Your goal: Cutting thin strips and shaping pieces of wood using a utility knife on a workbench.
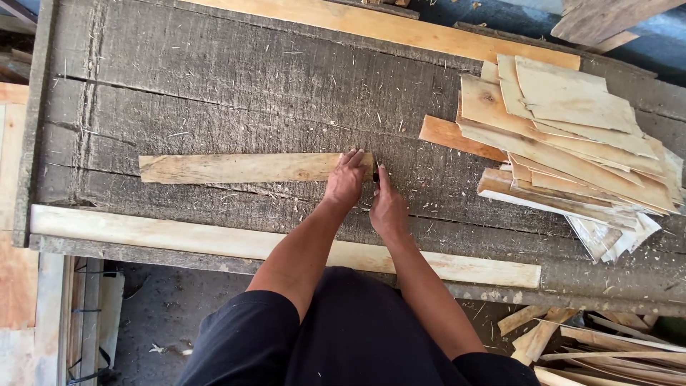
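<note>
A thin flat strip of pale wood lies lengthwise on the rough grey workbench. My left hand presses palm-down on the strip's right end. My right hand is just beside it, gripping a small dark tool whose tip meets the strip's right end. What kind of tool it is cannot be made out.
A heap of thin wood offcuts sits at the bench's right. A long pale board runs along the near edge, another along the far edge. More scraps lie on the ground at lower right.
</note>
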